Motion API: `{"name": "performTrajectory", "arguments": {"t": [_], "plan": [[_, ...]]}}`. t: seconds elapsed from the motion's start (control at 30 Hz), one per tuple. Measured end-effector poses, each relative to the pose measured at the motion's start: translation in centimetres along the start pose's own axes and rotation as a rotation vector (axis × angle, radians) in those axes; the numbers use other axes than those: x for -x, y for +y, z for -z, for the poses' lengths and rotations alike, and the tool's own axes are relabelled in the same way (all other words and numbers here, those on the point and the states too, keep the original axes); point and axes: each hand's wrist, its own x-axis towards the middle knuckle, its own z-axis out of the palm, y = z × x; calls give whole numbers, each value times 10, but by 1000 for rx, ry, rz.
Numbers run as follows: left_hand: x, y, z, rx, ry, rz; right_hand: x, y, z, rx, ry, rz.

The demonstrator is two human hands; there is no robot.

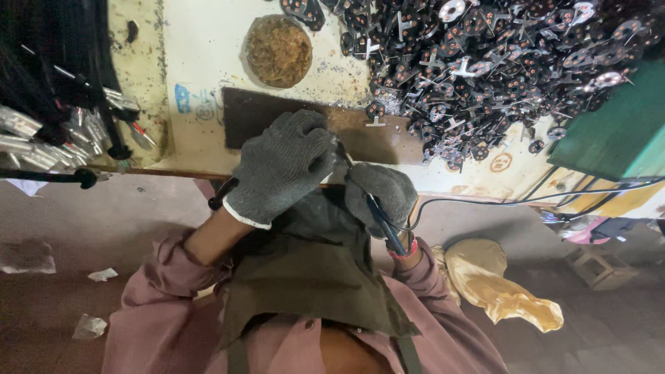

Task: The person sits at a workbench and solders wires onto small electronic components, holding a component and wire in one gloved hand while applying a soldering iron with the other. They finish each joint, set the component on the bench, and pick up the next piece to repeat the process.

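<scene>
My left hand (280, 166), in a grey knit glove, is curled over the near edge of a dark brown work board (242, 114). A black cable (220, 197) sticks out from under its wrist; what sits under the fingers is hidden. Just to its right, my gloved right hand (379, 190) grips a soldering iron (384, 225) with a blue handle. The iron's tip points up between the two hands, and its black cord (485, 202) runs off to the right. The two hands almost touch at the table's front edge.
A big heap of small round black circuit parts (485, 62) fills the table's far right. A round brown pad (278, 50) lies behind the board. Bundled black cables with metal ends (62, 118) hang at left. A green box (616, 131) and yellow cloth (499, 284) are at right.
</scene>
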Motion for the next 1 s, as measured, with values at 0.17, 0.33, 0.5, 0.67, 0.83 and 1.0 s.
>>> {"name": "performTrajectory", "arguments": {"t": [0.17, 0.33, 0.5, 0.67, 0.83, 1.0], "plan": [[-5, 3, 14, -25, 37, -68, 30, 3, 11, -100, 174, -229], [8, -6, 43, -21, 201, 6, 59, 12, 10, -675, 346, -147], [15, -16, 38, -68, 245, 18, 3, 26, -7, -334, 324, -78], [14, -18, 32, -75, 321, -38, -52, 0, 4, 629, 183, 120], [15, -17, 40, -24, 347, -53, -46, -28, -11, 456, 280, 45], [17, -19, 38, -9, 327, -35, -45, -22, -10, 245, 508, -7]]}}
